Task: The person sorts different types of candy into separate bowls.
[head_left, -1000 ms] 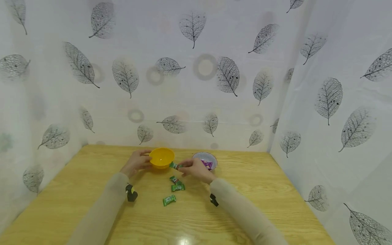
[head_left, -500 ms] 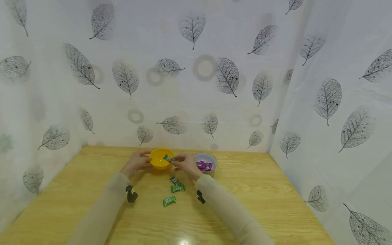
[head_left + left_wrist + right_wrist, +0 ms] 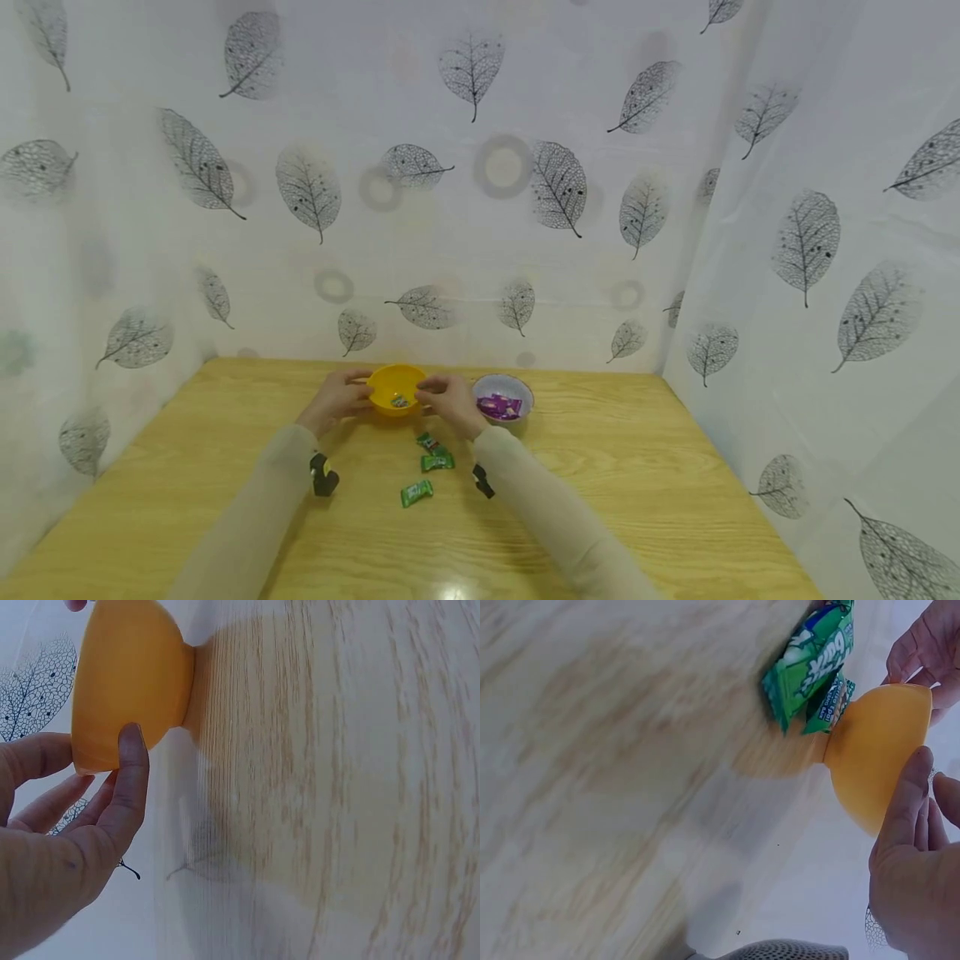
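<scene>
My left hand [image 3: 339, 400] grips the left side of a yellow bowl [image 3: 396, 379]. In the left wrist view its fingertips [image 3: 132, 742] lie along the bowl's outer wall and at the rim. A small green-wrapped candy [image 3: 400, 402] lies inside the bowl. Over the bowl's right rim is my right hand [image 3: 452, 404], its fingers fairly straight and no candy visible in them. The right wrist view has these fingers [image 3: 907, 791] against the bowl [image 3: 881, 742]. In front of the bowl lie green candies [image 3: 437, 461], two close together and one [image 3: 416, 492] nearer me.
A pale bowl [image 3: 502, 385] with several purple-wrapped candies [image 3: 499, 407] stands right of the yellow one, beside my right hand. Both bowls stand near the back of the wooden table [image 3: 600, 483]. A leaf-printed curtain [image 3: 480, 250] rises behind it and at both sides.
My right hand has moved left with a green candy and let it go into the yellow bowl. The purple candies now show fully. My left hand has stayed on the bowl.
</scene>
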`<move>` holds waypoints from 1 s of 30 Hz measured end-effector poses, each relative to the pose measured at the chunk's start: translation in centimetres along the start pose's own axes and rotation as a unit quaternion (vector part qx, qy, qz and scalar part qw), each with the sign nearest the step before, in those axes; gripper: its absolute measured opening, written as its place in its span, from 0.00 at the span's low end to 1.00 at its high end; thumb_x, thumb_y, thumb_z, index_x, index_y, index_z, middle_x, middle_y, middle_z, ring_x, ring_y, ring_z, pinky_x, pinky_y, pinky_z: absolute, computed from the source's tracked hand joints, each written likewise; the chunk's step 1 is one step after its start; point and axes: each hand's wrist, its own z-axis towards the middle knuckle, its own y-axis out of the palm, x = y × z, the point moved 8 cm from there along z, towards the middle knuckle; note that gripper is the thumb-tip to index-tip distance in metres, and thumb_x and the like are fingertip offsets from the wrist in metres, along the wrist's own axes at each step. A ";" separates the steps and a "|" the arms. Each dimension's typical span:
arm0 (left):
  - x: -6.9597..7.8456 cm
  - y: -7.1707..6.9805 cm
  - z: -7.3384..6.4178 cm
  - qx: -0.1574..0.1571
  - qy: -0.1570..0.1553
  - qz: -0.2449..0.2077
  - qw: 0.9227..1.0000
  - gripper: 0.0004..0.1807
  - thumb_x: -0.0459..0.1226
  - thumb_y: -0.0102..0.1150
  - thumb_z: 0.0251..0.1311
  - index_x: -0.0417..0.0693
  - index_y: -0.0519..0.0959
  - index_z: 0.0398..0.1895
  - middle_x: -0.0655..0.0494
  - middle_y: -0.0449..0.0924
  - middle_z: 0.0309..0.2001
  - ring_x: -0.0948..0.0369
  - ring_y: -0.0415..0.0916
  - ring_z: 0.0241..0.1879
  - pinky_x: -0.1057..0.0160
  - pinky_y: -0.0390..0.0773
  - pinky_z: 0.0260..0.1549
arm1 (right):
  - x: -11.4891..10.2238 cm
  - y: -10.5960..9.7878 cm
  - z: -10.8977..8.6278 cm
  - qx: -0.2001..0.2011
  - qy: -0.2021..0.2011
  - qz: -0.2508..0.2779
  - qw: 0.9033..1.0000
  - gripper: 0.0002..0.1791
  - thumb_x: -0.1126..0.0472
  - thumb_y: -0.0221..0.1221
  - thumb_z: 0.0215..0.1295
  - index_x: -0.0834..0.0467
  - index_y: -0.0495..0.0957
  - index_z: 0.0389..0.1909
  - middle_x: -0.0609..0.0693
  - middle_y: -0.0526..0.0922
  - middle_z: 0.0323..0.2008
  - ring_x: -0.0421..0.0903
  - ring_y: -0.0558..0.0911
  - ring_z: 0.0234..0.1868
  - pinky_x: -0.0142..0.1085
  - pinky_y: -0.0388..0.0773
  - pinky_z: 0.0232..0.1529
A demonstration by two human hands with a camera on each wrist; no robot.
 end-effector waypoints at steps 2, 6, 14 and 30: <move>0.1 0.1 -0.1 -0.001 0.002 0.004 1.000 0.29 0.30 0.47 0.70 0.30 0.57 0.72 0.26 0.61 0.67 0.49 0.80 0.52 0.53 0.82 0.52 | 0.0 0.0 -0.1 -0.003 0.001 0.003 1.000 0.17 0.66 0.59 0.67 0.72 0.77 0.52 0.64 0.84 0.47 0.62 0.84 0.44 0.45 0.86 0.44; 0.1 0.1 -0.1 -0.001 -0.001 0.012 1.000 0.29 0.31 0.47 0.70 0.31 0.57 0.72 0.28 0.61 0.69 0.48 0.79 0.53 0.54 0.82 0.52 | 0.0 0.0 -0.4 -0.012 0.004 0.009 1.000 0.18 0.65 0.59 0.68 0.72 0.77 0.53 0.63 0.83 0.48 0.62 0.85 0.44 0.48 0.85 0.47; 0.0 0.0 0.1 -0.003 -0.006 0.016 1.000 0.30 0.32 0.48 0.70 0.32 0.57 0.72 0.29 0.60 0.69 0.49 0.78 0.55 0.56 0.83 0.50 | -0.2 -0.1 -1.0 -0.047 -0.021 0.008 0.999 0.19 0.66 0.58 0.68 0.74 0.75 0.55 0.69 0.79 0.54 0.68 0.80 0.51 0.41 0.86 0.43; 0.2 0.0 -0.1 -0.006 -0.012 0.032 0.999 0.29 0.33 0.47 0.71 0.33 0.57 0.72 0.29 0.61 0.69 0.47 0.77 0.55 0.55 0.82 0.52 | 0.9 -1.5 -3.8 -0.161 -0.027 -0.084 0.983 0.19 0.60 0.62 0.66 0.66 0.79 0.55 0.58 0.85 0.49 0.55 0.85 0.46 0.41 0.85 0.45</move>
